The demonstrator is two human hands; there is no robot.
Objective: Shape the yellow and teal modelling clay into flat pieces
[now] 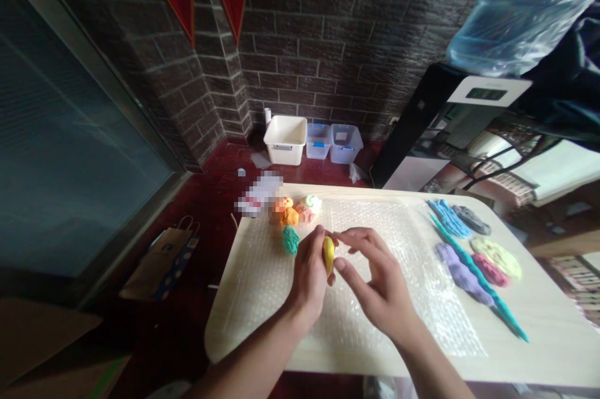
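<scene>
Centrally, in the head view: left hand and right hand about a yellow lump.
The left hand is clamped on the yellow lump, over bubble wrap spread on a pale table; the right hand has thumb and fingers parted, their tips just beside the lump, though whether they touch it cannot be told. Near the wrap's far left corner lie a green lump, 2 orange lumps, a pale pink lump and a whitish lump. At the table's right, a long teal strip slants between a purple piece on its near side and blue, gray, pale yellow and pink pieces beyond.
</scene>
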